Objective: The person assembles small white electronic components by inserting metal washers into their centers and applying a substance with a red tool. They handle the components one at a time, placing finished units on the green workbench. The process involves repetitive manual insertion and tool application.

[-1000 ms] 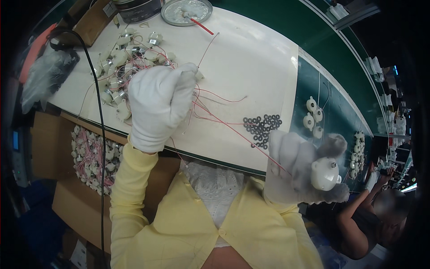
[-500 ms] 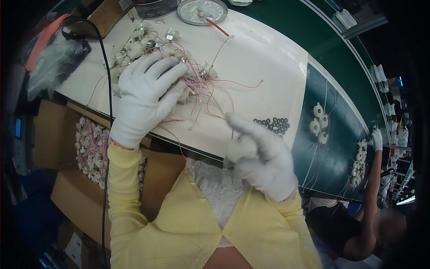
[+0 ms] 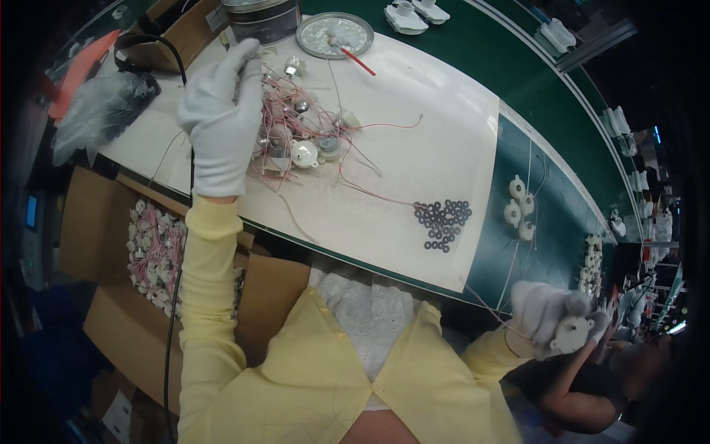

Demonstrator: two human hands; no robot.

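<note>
my left hand (image 3: 220, 126) flat, fingers extended, resting on wired motor pile (image 3: 296, 137); right hand (image 3: 551, 323) far right of pile, gripping small white motor (image 3: 573, 334).

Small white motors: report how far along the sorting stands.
Done: three white motors lie on the green belt. In hand: the right hand holds one white motor off the table's edge; the left hand reaches the tangled pile of wired motors. Left: that pile and the carton of motors below.
</note>
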